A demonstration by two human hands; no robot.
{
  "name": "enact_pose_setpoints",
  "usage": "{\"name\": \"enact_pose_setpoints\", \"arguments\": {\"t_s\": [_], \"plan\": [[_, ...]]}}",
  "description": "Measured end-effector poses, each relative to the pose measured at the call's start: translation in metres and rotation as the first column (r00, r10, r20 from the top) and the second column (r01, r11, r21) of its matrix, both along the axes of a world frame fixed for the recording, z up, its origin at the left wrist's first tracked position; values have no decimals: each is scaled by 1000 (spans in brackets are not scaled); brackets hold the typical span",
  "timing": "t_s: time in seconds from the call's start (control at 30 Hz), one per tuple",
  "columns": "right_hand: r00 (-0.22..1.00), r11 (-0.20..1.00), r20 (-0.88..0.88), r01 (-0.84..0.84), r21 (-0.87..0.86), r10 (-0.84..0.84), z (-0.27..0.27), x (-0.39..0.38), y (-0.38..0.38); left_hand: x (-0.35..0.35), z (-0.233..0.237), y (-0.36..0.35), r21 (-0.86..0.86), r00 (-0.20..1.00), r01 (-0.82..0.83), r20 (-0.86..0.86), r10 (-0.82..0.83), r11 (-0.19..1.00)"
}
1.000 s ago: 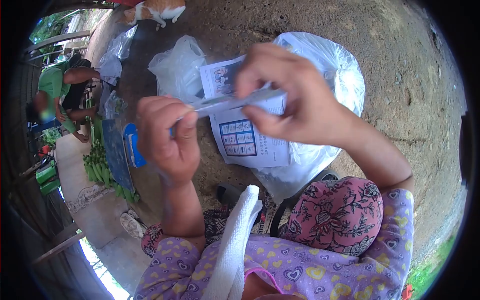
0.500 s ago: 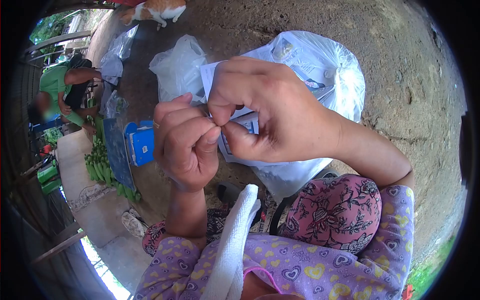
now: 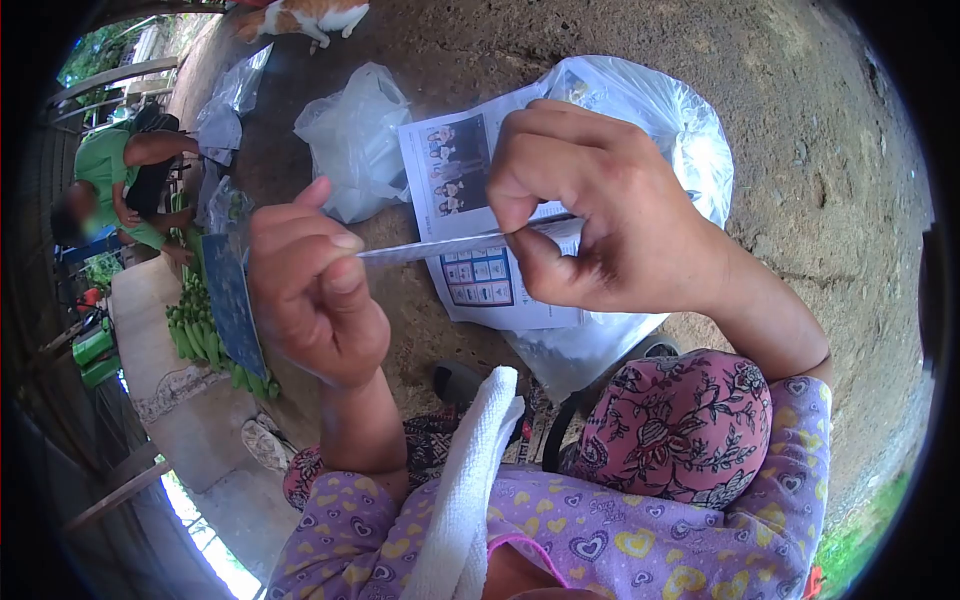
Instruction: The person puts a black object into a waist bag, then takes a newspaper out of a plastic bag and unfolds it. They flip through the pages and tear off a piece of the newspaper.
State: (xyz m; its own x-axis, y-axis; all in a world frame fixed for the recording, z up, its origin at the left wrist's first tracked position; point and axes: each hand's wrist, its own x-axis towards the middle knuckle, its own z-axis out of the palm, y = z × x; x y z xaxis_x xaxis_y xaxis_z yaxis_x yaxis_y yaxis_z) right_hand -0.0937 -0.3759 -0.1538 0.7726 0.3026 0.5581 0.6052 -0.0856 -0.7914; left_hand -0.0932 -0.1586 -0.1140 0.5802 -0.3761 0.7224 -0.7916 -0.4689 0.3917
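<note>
Head view. The left hand (image 3: 310,300) and the right hand (image 3: 600,220) are raised in front of the chest, each closed on one end of a thin pale strip (image 3: 440,245). The strip runs nearly level between them, pulled straight, with its right end a little higher. The fingers (image 3: 300,245) of the left hand are curled tight, pinching the strip against the thumb; the fingers of the right hand are bent over and nip the other end between thumb and forefinger.

Behind the strip, on the bare ground (image 3: 820,200), a printed sheet (image 3: 455,165) lies on a clear plastic bag (image 3: 690,130); a second bag (image 3: 350,140) sits just beside it to the left. A white cloth (image 3: 465,470) hangs down the person's front, and a knee (image 3: 690,430) in flowered fabric shows below the right hand. Far left, green bananas (image 3: 195,325) lie near a crouching person (image 3: 115,170) in green. A cat (image 3: 310,15) stands at the top edge.
</note>
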Motion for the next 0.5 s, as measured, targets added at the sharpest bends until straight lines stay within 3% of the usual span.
{"name": "enact_pose_setpoints", "arguments": {"t_s": [0.5], "plan": [[990,975,-19,131,-178,-137,-16,-5,-34,16,6,41,-100,996,-77,-55,72,992]]}}
